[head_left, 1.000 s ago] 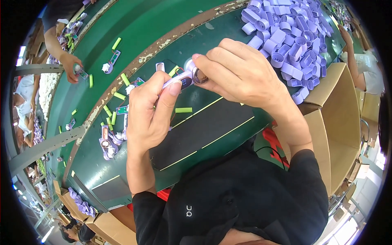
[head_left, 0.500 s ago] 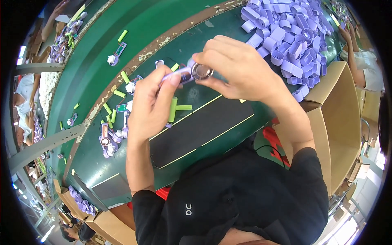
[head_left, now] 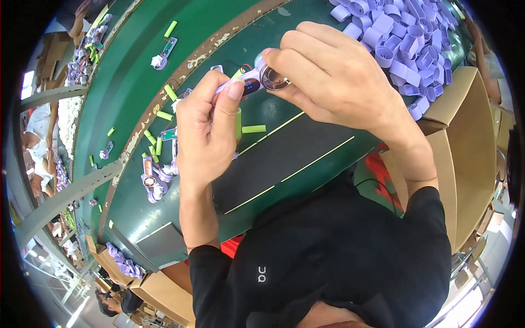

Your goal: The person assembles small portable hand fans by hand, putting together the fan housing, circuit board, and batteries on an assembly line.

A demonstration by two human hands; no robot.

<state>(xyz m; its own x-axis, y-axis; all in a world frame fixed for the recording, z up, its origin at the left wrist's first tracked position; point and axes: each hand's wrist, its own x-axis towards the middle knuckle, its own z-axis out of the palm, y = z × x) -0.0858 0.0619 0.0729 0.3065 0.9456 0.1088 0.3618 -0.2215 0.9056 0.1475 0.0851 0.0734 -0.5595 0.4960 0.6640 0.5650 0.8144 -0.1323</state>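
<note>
While both hands meet above the dark green table [head_left: 306, 147], the left hand [head_left: 205, 131] pinches the lilac handle end of one small fan part [head_left: 254, 82] and the right hand [head_left: 333, 76] curls its fingers round the round metal end. One loose green cell [head_left: 254, 129] lies just below. A heap of lilac plastic rings [head_left: 404, 38], too many to count, sits upper right beside one brown cardboard box [head_left: 465, 158].
</note>
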